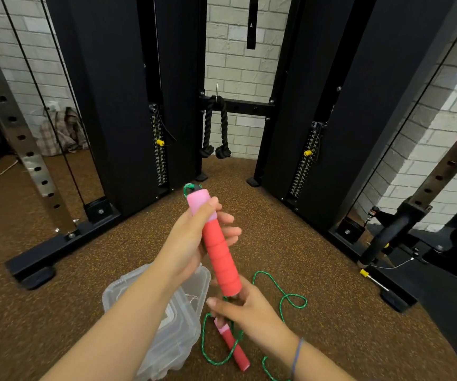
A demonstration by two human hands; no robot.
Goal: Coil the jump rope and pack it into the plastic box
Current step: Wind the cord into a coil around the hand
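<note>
While the left hand (pixel 191 243) wraps fingers and thumb round the held handle (pixel 216 243) just below its pale pink cap, that handle's long axis runs from the cap end, up and away, down to the red butt end nearer the person; green cord (pixel 202 336) shows looping out at the cap end; right hand (pixel 252 312) sits at the butt end, fingers curled against it, thumb out to the left; cannot tell whether it grips the butt, pinches cord there, or only touches.

Rest of the jump rope (pixel 227 270) is on the floor (pixel 318 270); cord in loose uncoiled loops to the right of and below the right hand; second handle (pixel 232 345) flat on the floor below that hand, pink end away, red end near.

Plastic box (pixel 128 295) is clear, on the floor low left, partly under the left forearm, just beside the cord and second handle; cannot tell if a lid is on.

Judgement: coiling not yet begun; slack lies below and right of the grip, nearest the right hand; so right hand likely gathers cord, left serves as anchor; box is nearer the left.
</note>
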